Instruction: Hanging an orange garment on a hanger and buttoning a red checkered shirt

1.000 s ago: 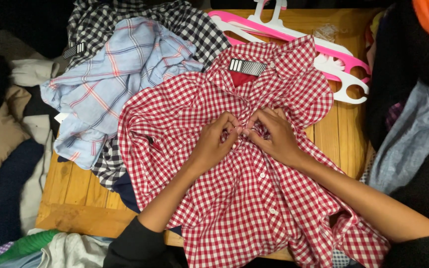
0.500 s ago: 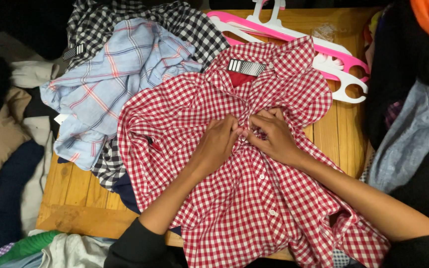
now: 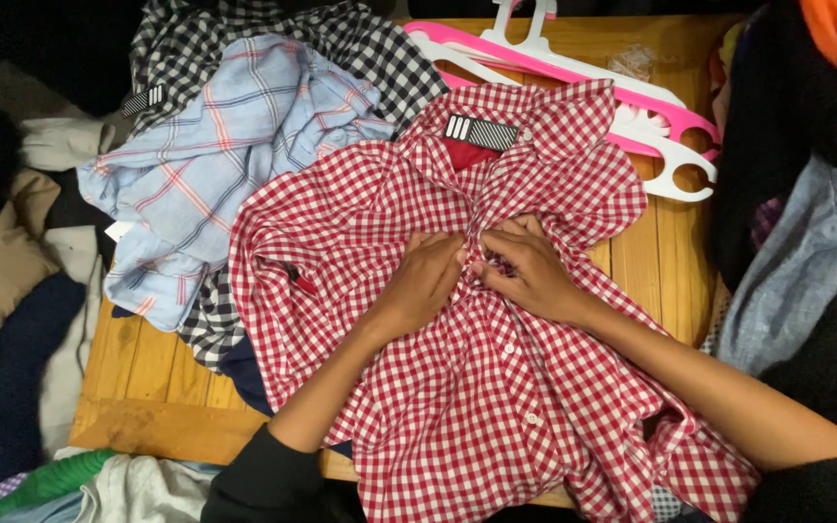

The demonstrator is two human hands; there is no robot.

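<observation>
A red and white checked shirt (image 3: 496, 387) lies spread front-up on a wooden table (image 3: 147, 378), collar toward the far edge. My left hand (image 3: 425, 281) and my right hand (image 3: 525, 271) meet at the shirt's chest, just below the collar. Both pinch the fabric along the button strip, fingertips nearly touching. The lower buttons (image 3: 532, 418) look fastened.
A light blue plaid shirt (image 3: 215, 165) and a black and white checked shirt (image 3: 360, 48) are heaped at the table's far left. Pink and white hangers (image 3: 622, 107) lie at the far right. More clothes hang on the right (image 3: 806, 271) and pile on the left (image 3: 21, 291).
Both hands have stayed at the chest of the red checked shirt, fingers shifting slightly along the button strip. The shirt and the other clothes have not moved.
</observation>
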